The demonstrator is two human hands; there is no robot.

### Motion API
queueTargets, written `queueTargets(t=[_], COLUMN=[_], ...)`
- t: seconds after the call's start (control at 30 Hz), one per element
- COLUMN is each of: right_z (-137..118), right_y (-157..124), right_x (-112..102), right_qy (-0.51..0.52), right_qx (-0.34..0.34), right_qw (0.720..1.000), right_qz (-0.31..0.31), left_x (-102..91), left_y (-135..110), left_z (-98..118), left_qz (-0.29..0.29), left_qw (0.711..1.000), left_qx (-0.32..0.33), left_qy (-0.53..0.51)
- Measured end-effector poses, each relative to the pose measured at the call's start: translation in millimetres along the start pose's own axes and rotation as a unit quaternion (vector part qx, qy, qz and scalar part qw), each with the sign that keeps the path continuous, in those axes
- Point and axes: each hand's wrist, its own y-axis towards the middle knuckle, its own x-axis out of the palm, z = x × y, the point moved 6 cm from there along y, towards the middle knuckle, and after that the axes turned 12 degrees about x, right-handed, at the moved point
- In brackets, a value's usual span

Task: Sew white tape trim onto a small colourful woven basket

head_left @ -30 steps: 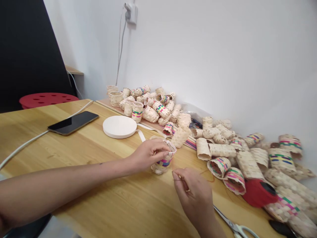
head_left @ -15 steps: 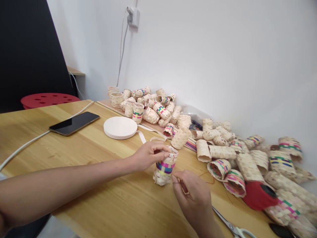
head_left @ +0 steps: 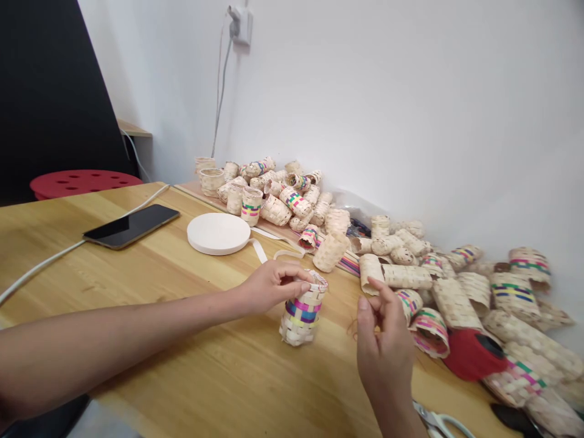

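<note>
My left hand [head_left: 276,285] pinches the rim of a small woven basket [head_left: 301,317], its fingers at the top edge and over the opening. The basket stands slightly tilted on the table, pale with purple, blue and yellow bands. Red stitching shows along its white-trimmed rim. To the right of it, my right hand [head_left: 385,347] is raised, thumb and index finger apart, the other fingers curled; no object shows between them. Thin red thread [head_left: 352,328] lies between basket and right hand. Scissors [head_left: 438,421] lie partly behind my right wrist.
A roll of white tape [head_left: 218,233] lies behind my left hand, its loose end trailing right. A phone [head_left: 132,225] and white cable [head_left: 41,266] are at left. Many woven baskets [head_left: 406,277] are heaped along the wall, with a red thread spool [head_left: 472,354] among them.
My right hand has moved away from the basket's side, up and to the right, and its thumb and index finger have parted. My left hand keeps its grip on the rim.
</note>
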Motion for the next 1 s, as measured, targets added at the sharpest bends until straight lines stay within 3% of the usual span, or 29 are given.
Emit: queueTargets(t=[0.33, 1.0], right_z=[-19.1, -18.4], right_y=[-17.7, -17.3], right_x=[22.6, 24.0], right_qy=[0.059, 0.060], right_qx=[-0.171, -0.150], right_qw=[0.978, 0.980], right_qz=[-0.108, -0.112], left_x=[4.8, 5.1], left_y=[-0.6, -2.0], left_z=[26.0, 29.1], left_qz=[-0.021, -0.023], left_qw=[0.979, 0.963], left_qx=[0.144, 0.161], left_qy=[0.142, 0.217])
